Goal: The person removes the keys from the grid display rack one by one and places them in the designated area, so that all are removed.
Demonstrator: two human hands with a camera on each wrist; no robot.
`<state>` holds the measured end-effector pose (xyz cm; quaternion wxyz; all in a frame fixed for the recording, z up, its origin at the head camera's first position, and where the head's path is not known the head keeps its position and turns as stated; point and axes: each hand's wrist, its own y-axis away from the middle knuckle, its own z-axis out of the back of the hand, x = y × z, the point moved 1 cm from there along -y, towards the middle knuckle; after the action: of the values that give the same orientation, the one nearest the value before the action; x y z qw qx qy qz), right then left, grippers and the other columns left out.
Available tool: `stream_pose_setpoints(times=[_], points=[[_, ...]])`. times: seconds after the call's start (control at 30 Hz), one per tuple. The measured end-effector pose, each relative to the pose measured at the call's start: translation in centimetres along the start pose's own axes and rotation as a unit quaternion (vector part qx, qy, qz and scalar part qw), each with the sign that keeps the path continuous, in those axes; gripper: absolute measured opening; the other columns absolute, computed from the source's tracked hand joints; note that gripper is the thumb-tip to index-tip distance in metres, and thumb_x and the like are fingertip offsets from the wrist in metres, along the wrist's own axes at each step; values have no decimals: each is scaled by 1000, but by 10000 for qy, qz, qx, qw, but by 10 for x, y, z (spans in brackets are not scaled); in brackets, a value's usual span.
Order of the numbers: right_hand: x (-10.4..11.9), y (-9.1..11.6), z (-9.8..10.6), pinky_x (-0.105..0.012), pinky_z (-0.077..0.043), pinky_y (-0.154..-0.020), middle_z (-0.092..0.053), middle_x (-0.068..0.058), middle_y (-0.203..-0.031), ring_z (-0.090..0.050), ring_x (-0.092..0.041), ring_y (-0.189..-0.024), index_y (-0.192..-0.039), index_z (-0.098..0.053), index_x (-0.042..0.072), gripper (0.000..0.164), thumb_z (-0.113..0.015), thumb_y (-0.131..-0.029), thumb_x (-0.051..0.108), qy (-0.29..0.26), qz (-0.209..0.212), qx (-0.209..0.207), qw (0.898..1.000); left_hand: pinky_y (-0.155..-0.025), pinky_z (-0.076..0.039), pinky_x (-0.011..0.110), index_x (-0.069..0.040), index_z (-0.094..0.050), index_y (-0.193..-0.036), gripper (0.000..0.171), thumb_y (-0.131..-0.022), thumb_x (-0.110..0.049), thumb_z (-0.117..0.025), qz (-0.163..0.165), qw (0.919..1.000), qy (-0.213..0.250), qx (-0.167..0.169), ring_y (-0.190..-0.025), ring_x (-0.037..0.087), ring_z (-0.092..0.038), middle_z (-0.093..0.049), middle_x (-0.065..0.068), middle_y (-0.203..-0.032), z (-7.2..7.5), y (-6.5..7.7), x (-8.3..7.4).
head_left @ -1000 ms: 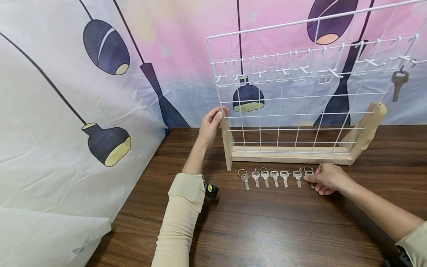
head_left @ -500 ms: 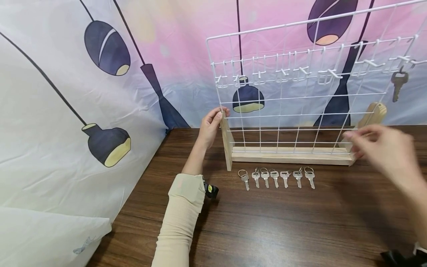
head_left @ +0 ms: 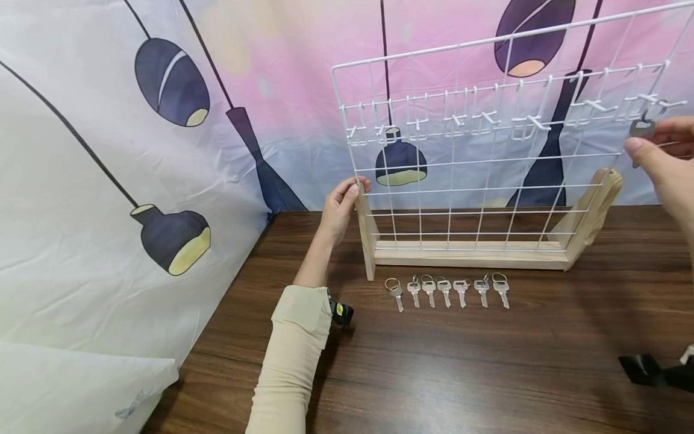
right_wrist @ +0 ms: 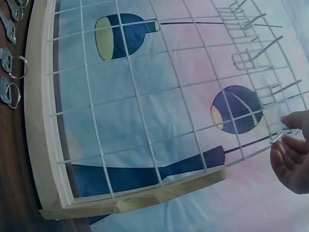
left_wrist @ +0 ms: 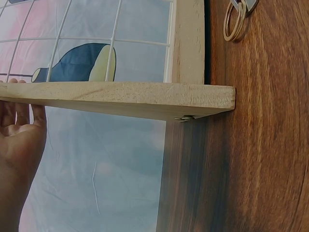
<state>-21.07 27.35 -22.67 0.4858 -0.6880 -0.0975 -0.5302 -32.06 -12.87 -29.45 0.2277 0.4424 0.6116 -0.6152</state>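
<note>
My left hand (head_left: 337, 211) grips the top of the wooden side upright (head_left: 367, 241) of a rack, thumb in front and fingers behind. In the left wrist view, the fingers of that hand (left_wrist: 19, 140) reach around the board. At the rack's far right end, a key (head_left: 642, 129) hangs by its ring from a white wire hook (head_left: 658, 101). My right hand (head_left: 675, 166) pinches this key between thumb and fingers, which cover part of its blade. In the right wrist view, the right hand (right_wrist: 294, 150) is by the grid's upper edge.
Several silver keys with rings lie in a row on the dark wooden table, among them the leftmost key (head_left: 397, 295) and the rightmost key (head_left: 502, 292). Behind them stands the white wire grid (head_left: 455, 175) with several hooks. A printed cloth (head_left: 303, 78) hangs behind.
My right hand has left the rightmost key on the table, risen up and right, and taken hold of the key hanging on the end hook. My left hand keeps its place on the upright.
</note>
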Motion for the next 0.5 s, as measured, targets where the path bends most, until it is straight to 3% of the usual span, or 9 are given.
stream_pose_setpoints(times=[0.17,0.33,0.5], points=[[-5,-2,-2,-1,-43,-55,-55,11,-69,-52,6,-57,-80,-61,22,35,-56,-81,-12,-880,150,375,9953,-97,-41,39,21,-46,-113,27,-94,3,-40,31,10000,-24,-3,-95,18,-60,-64,4,-98,0,-1,0],[-6,0,-4,-3,-44,-53,-56,9,-66,-52,5,-55,-87,-65,19,36,-55,-81,-15,-1220,357,283,9915,-97,-41,40,21,-47,-113,27,-94,3,-41,8,10000,-5,-40,-102,34,-57,-64,6,-98,0,-2,0],[-5,6,-5,-3,-43,-50,-53,7,-63,-51,3,-51,-86,-66,16,36,-52,-80,-17,-1620,217,142,9865,-97,-41,39,22,-46,-114,28,-95,2,-41,32,9999,-140,22,-101,28,-58,-63,2,-98,2,1,0]])
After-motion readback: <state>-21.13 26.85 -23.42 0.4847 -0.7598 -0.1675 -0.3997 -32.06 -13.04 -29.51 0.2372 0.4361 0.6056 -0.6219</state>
